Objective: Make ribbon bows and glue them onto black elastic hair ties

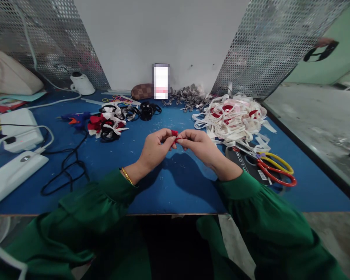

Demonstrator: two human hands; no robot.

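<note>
A small piece of red fabric (175, 133) is pinched between my two hands above the middle of the blue tabletop. My left hand (156, 147) grips it between thumb and fingers from the left. From the right, my right hand (200, 147) pinches the same red piece, fingertips nearly touching those of the left. Much of the fabric is hidden by the fingers, so its full shape cannot be made out. Beyond the right hand lies a tangled heap of white ribbons (233, 120) with red bits in it.
Red, white and black hair ties (107, 122) lie left, beside a blue glue gun (77, 118) with a black cord. Scissors (277, 169) with red and yellow handles rest at right. A phone (161, 81), a checked pouch (142, 91) and grey clips (191, 97) stand along the back.
</note>
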